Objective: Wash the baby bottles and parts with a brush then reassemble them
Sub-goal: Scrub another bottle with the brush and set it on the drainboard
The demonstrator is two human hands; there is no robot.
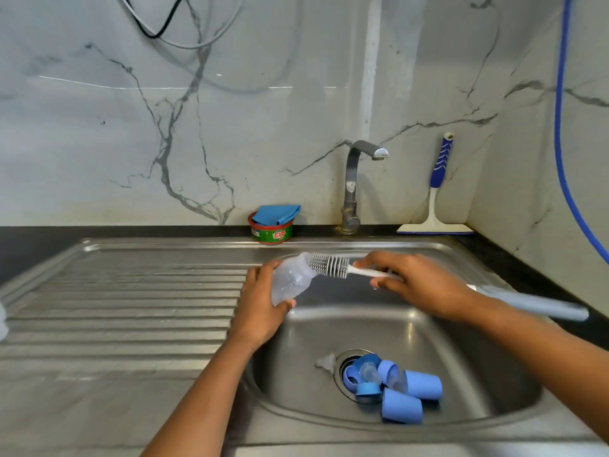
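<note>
Nearest: sink basin [329, 328], with loose parts piled on and beside the drain [339, 380]. Two blue caps [423, 385] lay on their sides, right of the drain and touching each other. A blue ring [367, 389] sat just left of them. One clear teat [325, 361] lay at the drain's left edge; another was in the pile, blurred.

Ribbed drainboard [131, 308] ran off to the left.

Above the basin's far-left corner, the left hand [260, 305] gripped the clear bottle [291, 280]. Thumb was on the near side by the base, fingers wrapped round the far side. Bottle was tilted, mouth pointing up and right.

Right hand [418, 285] was just right of it, fingers closed on the brush [329, 265] shaft directly behind the bristles. The grey handle stuck out right, past the wrist. Bristle tip was at the bottle mouth, most of the bristles outside; couldn't tell how far in.

Far rim: red and green soap tub [272, 232] with a folded blue cloth [276, 214] on top. Tap [354, 186] was to its right, spout pointing right. A blue-handled squeegee [436, 199] leaned on the wall in the far-right corner.

Marble wall behind. Blue hose [560, 127] hung down at right, cables [158, 28] looped at top left.
</note>
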